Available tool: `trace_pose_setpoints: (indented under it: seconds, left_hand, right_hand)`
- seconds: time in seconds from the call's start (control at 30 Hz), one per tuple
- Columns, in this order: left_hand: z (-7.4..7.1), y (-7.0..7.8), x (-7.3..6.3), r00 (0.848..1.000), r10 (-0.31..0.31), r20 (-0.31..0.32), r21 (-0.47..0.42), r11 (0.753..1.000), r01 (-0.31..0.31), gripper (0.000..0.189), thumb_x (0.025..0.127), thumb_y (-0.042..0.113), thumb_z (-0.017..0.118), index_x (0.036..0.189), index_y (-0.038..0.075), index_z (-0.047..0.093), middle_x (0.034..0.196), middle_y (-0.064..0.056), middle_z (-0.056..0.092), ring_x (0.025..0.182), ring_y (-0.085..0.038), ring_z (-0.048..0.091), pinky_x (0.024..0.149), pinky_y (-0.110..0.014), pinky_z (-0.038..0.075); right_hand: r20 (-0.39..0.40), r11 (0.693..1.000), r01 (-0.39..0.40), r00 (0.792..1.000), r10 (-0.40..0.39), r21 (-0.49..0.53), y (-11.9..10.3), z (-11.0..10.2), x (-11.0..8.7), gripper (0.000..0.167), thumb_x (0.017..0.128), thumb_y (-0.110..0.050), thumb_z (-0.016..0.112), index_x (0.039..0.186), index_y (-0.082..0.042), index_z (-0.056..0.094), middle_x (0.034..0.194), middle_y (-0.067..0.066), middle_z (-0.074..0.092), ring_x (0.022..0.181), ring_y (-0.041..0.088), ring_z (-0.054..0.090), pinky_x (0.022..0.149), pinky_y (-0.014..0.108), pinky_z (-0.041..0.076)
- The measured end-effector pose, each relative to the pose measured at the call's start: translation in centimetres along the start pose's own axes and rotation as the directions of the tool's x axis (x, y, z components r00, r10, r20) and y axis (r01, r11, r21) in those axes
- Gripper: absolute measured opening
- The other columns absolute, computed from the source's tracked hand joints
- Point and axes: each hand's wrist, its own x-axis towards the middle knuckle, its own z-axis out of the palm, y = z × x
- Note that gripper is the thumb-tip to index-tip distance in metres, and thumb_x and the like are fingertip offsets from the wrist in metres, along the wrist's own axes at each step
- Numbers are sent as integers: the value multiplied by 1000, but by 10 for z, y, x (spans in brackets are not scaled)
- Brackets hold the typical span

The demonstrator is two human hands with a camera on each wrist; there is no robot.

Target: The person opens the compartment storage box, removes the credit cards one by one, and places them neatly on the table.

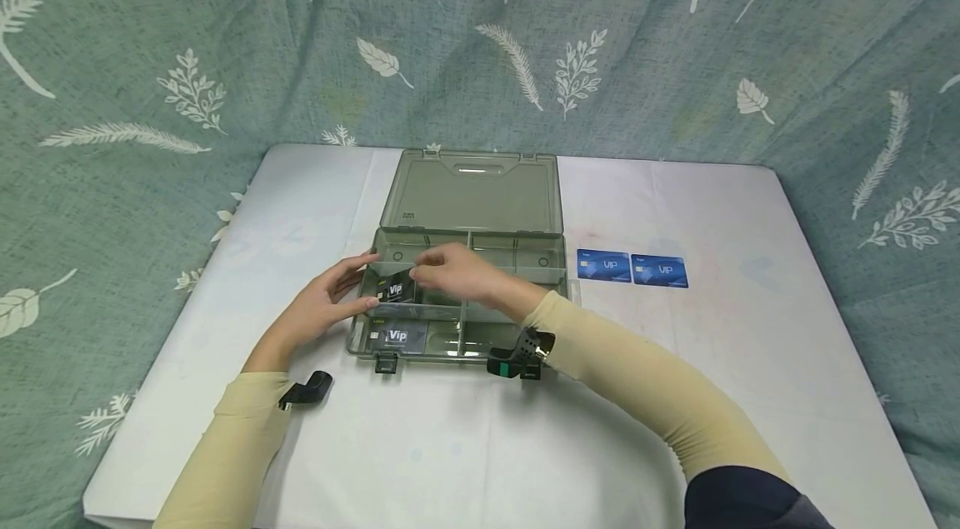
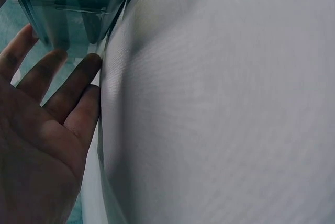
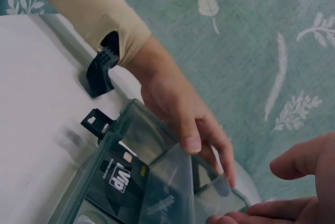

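Observation:
A grey-green translucent compartment box point(image 1: 459, 332) lies open on the table. Its lid point(image 1: 480, 189) is folded back away from me. My right hand point(image 1: 459, 272) is over the left middle compartment, its fingertips pinching the right edge of a black Vip card point(image 1: 396, 289) that sits slanted there. A second black Vip card point(image 1: 397, 336) lies in the front left compartment; the right wrist view shows this card point(image 3: 119, 179) too. At the box's left end is my left hand point(image 1: 330, 300), fingers loosely extended along the side wall and thumb at the rim.
Two blue VIP cards point(image 1: 603, 266) lie side by side on the white table point(image 1: 750, 379), right of the box. Two black latches, one of them this left latch point(image 1: 386, 364), stick out at the box's front. A leaf-patterned curtain point(image 1: 450, 37) hangs behind the table.

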Motion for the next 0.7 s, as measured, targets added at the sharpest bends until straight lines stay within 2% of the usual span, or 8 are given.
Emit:
trace_pose_setpoints:
  seconds: [0.27, 0.5, 0.7]
  left_hand:
    - [1, 0, 0, 1000, -1, -1, 15, 1000, 1, 72, 96, 27, 74, 158, 26, 38, 168, -5, 21, 151, -39, 26, 125, -54, 23]
    - [1, 0, 0, 1000, -2, -4, 17, 1000, 2, 72, 96, 27, 75, 158, 26, 39, 167, -5, 22, 150, -39, 27, 125, -54, 24]
    - [0, 0, -1, 1000, -10, 0, 17, 1000, 10, 72, 96, 28, 74, 158, 27, 38, 168, -4, 22, 150, -40, 27, 124, -55, 23]
  right_hand:
    - [-54, 997, 66, 996, -64, 48, 7, 5, 9, 41, 105, -15, 57, 143, 3, 55, 133, 16, 64, 119, 34, 64, 99, 33, 57]
    - [-70, 991, 97, 993, -91, 88, 14, 11, 18, 36, 105, -8, 54, 139, 5, 57, 122, 18, 66, 110, 34, 68, 94, 35, 60]
    - [-107, 992, 122, 987, -119, 20, 16, 19, 24, 37, 103, -13, 60, 136, 3, 61, 108, 10, 72, 93, 23, 72, 80, 29, 62]
